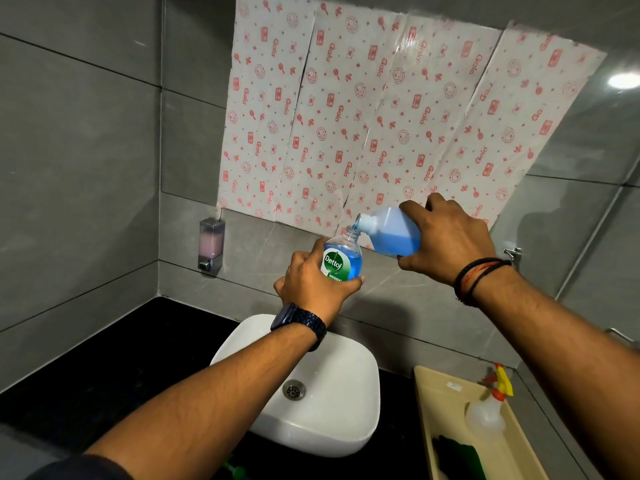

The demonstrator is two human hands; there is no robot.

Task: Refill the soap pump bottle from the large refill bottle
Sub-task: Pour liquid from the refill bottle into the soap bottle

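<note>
Blue liquid soap fills most of the Dettol pump bottle point(343, 259), which your left hand point(313, 284) grips around its lower body, fingers wrapped over the green label's edge. You hold it upright above the white basin point(341, 410), its pump head off and its clear neck open at the top. Your right hand point(450, 239) is closed around the base end of the large refill bottle point(393, 232), a translucent container tipped nearly on its side so that its white neck points left and down. That neck sits right at the open mouth of the pump bottle, touching or just above it, and a little blue shows at the junction. Inside the refill bottle the blue soap lies pooled along the lower side.

Your left wrist carries a dark wristwatch point(299, 323); your right wrist has dark bands point(479, 275) around it. On the grey tiled wall to the left hangs a wall soap dispenser point(211, 245) with pink liquid in it. Behind your hands a white sheet with a red "Gala" print point(381, 109) covers the wall. At lower right a beige tray point(446, 403) on the black countertop point(104, 375) holds a clear spray bottle point(486, 412) with an orange and yellow trigger head, beside something dark green.
</note>
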